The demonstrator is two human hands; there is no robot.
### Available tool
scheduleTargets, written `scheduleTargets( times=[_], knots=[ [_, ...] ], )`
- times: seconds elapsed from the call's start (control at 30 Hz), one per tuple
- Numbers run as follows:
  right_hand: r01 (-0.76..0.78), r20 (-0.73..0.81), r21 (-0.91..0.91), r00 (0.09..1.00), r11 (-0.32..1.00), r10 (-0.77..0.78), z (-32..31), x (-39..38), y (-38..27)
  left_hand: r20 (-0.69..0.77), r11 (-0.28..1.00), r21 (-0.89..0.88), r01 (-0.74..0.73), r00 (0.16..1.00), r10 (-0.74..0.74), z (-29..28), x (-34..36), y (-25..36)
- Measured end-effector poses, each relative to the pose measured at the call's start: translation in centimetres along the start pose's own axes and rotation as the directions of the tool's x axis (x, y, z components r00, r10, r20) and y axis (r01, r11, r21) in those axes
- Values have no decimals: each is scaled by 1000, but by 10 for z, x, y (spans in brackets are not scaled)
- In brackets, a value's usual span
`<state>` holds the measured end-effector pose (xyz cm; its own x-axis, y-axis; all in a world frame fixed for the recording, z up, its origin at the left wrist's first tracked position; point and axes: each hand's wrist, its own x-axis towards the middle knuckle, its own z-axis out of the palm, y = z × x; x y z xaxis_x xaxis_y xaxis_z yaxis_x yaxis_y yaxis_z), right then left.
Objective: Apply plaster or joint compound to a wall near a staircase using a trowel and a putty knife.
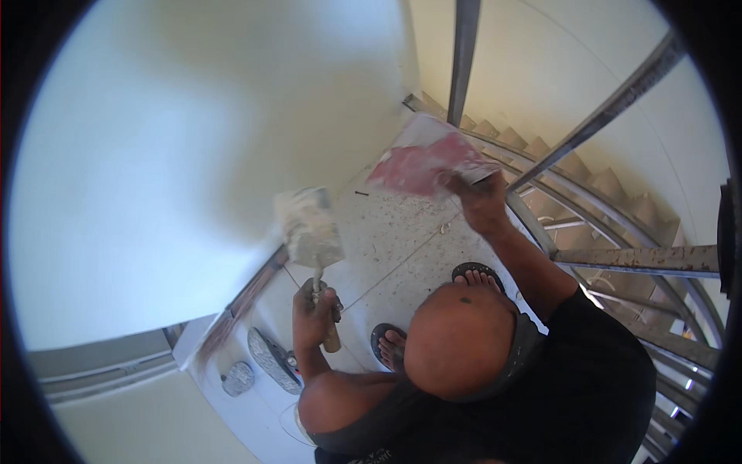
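My left hand [313,313] is closed round the wooden handle of a trowel [311,226], held blade up near the pale wall. Whitish plaster coats its flat blade and metal neck. On the right, my right hand [481,203] grips the near edge of a red flat board [421,158]. White plaster is smeared over the board, most thickly along its far side. The board is slightly blurred, and how its grip is built is hidden by my fingers. Trowel and board are apart, both raised above the tiled floor.
Light tiles [402,255] carry scattered plaster crumbs and a small dark nail-like piece [361,192]. Metal railing [603,116] and stairs [610,189] lie right. A plaster-spattered sandal-shaped object [272,359] and a grey lump [238,379] lie left. My sandalled feet [394,346] stand below.
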<state>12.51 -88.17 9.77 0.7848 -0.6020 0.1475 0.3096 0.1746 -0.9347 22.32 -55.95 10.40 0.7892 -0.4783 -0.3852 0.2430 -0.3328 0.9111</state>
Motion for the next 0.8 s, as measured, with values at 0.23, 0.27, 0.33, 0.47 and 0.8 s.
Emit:
scheduleTargets(
  times=[0.23,0.27,0.33,0.47,0.8],
  knots=[
    [623,308,-167,769,764,-560,8,14,-36,335,987,143,79,934,-123,-3,-10,26],
    [683,394,-204,713,702,-580,11,12,-37,327,987,139,82,937,-124,-2,-11,28],
    [759,524,-226,624,611,-581,16,11,-40,394,991,104,90,911,-124,0,-14,30],
    [826,685,-321,540,463,-490,17,11,-43,408,989,127,80,904,-125,3,-18,29],
    [-188,164,66,971,980,175,-11,57,-17,441,992,91,84,890,-116,-32,-20,0]
  ],
)
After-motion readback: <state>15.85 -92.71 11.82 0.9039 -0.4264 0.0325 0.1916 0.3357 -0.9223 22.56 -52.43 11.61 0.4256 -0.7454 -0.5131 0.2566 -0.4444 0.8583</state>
